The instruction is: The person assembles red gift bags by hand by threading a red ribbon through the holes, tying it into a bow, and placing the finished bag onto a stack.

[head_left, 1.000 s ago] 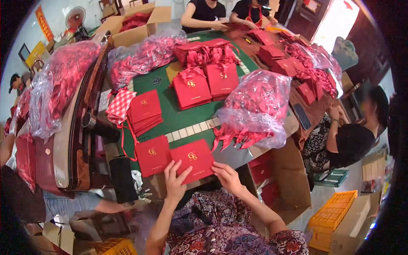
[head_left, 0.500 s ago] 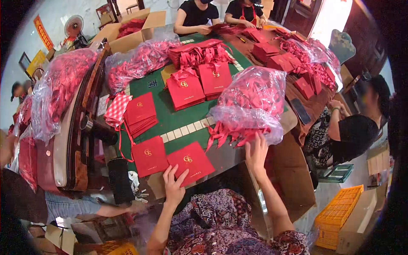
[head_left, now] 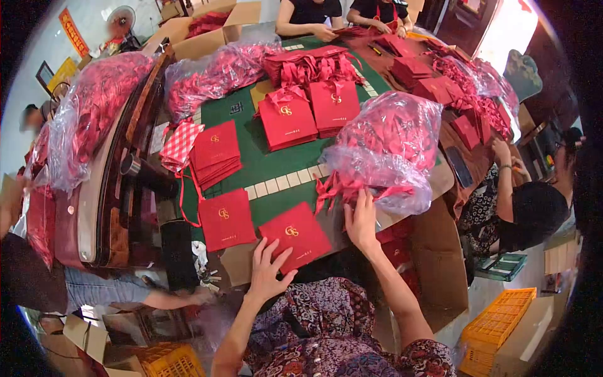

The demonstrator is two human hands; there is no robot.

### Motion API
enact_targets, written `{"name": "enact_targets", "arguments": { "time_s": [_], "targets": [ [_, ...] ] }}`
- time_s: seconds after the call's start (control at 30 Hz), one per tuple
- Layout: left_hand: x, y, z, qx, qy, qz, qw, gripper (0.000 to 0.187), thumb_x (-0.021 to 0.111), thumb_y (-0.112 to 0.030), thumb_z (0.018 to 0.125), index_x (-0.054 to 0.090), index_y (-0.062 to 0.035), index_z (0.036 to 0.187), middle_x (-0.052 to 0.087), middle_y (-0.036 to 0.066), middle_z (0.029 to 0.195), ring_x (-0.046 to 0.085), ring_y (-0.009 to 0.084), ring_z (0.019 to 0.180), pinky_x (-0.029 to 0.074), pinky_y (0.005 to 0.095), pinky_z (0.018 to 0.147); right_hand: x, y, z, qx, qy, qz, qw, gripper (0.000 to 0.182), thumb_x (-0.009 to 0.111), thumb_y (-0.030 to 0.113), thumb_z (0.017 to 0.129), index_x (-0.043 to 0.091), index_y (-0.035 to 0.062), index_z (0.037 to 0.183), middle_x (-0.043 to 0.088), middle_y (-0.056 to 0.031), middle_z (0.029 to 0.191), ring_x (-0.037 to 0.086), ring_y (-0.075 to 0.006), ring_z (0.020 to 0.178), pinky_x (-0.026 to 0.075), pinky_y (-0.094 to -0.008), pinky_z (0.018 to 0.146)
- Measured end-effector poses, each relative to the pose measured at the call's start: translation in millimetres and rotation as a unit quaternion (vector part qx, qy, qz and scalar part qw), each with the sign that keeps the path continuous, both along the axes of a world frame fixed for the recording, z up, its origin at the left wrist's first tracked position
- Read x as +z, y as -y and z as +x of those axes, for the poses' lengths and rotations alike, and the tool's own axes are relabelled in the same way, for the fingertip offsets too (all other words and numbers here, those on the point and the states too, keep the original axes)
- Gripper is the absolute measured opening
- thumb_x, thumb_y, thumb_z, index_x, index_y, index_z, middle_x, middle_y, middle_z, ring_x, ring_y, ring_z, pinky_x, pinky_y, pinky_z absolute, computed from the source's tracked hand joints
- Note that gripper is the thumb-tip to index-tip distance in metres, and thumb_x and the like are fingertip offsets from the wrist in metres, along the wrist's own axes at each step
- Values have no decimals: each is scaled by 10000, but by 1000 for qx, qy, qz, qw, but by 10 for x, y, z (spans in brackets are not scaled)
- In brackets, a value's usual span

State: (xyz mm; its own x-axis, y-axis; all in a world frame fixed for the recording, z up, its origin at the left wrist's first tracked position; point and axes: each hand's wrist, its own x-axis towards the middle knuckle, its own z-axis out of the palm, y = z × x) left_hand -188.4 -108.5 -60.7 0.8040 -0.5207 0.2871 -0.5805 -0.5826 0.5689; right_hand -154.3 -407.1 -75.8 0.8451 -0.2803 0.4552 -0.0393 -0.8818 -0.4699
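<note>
Left hand [head_left: 269, 271] flat, grip apart, pinning flat red bag [head_left: 295, 235] at bench [head_left: 276, 164] edge. Right hand [head_left: 361, 220] grip apart, fingering red ribbons [head_left: 342, 188] spilling from plastic sack [head_left: 386, 147]. Likely next: pinch one ribbon free.

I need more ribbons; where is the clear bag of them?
The ribbon bag sits right of the green mat, just beyond the right hand.

Right hand [head_left: 360, 221] off the flat red bag [head_left: 295, 235], now at the ribbon bundle [head_left: 349, 187] toward 1 o'clock.
</note>
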Motion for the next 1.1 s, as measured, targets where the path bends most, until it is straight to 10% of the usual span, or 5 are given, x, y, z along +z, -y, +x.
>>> {"name": "enact_targets", "arguments": {
  "time_s": [0.43,0.57,0.67,0.77,1.1],
  "targets": [
    [151,-112,210,74,-4,-199,977,469,732,-199,859,630,-97,1305,589,149,1351,477,370,1332,362,482,1121,46,-45,-288,32,46,47,997,471,605,-18,906,518,50,1364,431,-248,1419,413,-431,1342,350,-488,1124],
    [1059,-420,614,-90,-197,-801,557,318,546,-250,1007,629,-77,1260,565,151,1404,474,304,1352,303,480,1187,-79,-66,-354,8,80,-22,997,367,618,4,933,579,52,1295,469,-233,1392,440,-405,1317,384,-468,1095],
    [1984,-716,575,-183,-237,-925,232,167,604,-76,931,670,-46,1082,621,87,1121,548,223,1113,450,401,1017,-204,-10,-371,47,83,14,995,212,626,-6,923,656,47,1126,588,-179,1195,553,-375,1136,423,-477,1020],
    [2361,-1029,460,-272,-230,-931,86,114,597,-67,886,645,-12,973,639,107,963,625,252,882,510,428,844,-93,-5,-400,90,32,-10,995,220,612,-33,889,665,45,1087,612,-143,1160,561,-362,1124,440,-456,980],
    [3029,-1116,-206,-578,-204,-770,176,146,671,-183,886,637,-78,790,618,67,791,614,202,770,537,390,762,-119,-13,-394,77,22,-6,997,231,595,-20,939,666,45,1149,601,-146,1187,571,-324,1108,459,-416,962]
  ]
}}
